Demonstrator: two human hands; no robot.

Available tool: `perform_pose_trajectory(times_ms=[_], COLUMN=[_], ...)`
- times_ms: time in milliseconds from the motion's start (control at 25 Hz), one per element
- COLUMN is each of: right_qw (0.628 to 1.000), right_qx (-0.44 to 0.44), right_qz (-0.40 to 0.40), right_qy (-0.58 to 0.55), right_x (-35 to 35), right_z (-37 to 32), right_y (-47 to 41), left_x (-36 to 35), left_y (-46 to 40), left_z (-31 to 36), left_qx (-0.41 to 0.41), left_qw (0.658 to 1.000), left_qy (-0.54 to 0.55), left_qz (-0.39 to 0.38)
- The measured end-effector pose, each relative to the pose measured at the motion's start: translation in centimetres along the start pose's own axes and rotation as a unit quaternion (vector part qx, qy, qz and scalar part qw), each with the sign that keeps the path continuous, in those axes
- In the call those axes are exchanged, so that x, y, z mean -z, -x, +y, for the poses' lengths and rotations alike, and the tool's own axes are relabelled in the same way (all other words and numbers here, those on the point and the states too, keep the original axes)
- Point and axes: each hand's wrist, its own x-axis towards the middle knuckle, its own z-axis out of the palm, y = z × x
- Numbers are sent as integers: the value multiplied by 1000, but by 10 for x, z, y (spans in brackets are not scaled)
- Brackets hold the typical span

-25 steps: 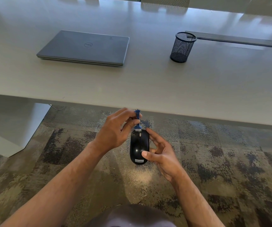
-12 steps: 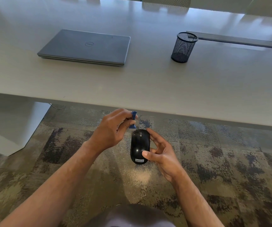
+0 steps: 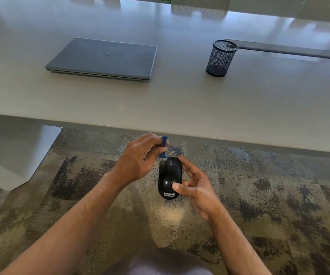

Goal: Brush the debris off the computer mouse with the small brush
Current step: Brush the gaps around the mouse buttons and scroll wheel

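- Your left hand (image 3: 138, 161) pinched the small blue brush (image 3: 163, 148), bristles touching the mouse's front end.
- Your right hand (image 3: 197, 187) gripped the black mouse (image 3: 169, 176), held over the carpet, below the counter's (image 3: 180, 104) near edge.

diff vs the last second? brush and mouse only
The left hand tilted the small brush off the mouse half a second ago, then brought the bristles back down to its front left edge. The right hand holds the mouse as before, thumb on its rear.
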Motion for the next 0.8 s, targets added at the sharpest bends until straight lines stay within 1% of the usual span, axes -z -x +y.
perform_pose_trajectory(times_ms=[120,240,440,560,680,800], right_qw=[1000,1000,1000,1000,1000,1000], right_qx=[3,5,0,1,3,7], right_qz=[-2,-6,-2,1,-1,-8], right_qy=[-4,-1,5,10,7,2], right_x=[-1,-2,0,3,3,3], right_z=[-1,-1,0,1,2,2], right_y=[0,1,5,5,5,5], left_x=[-5,-12,-5,-4,-6,-12], left_y=[-1,1,0,-1,-1,1], left_z=[9,13,7,9,13,16], left_qx=[-24,-53,-18,-8,-21,-46], left_qw=[999,998,999,1000,1000,999], left_qy=[22,13,-26,-29,-9,19], left_qz=[10,-11,-17,1,14,-7])
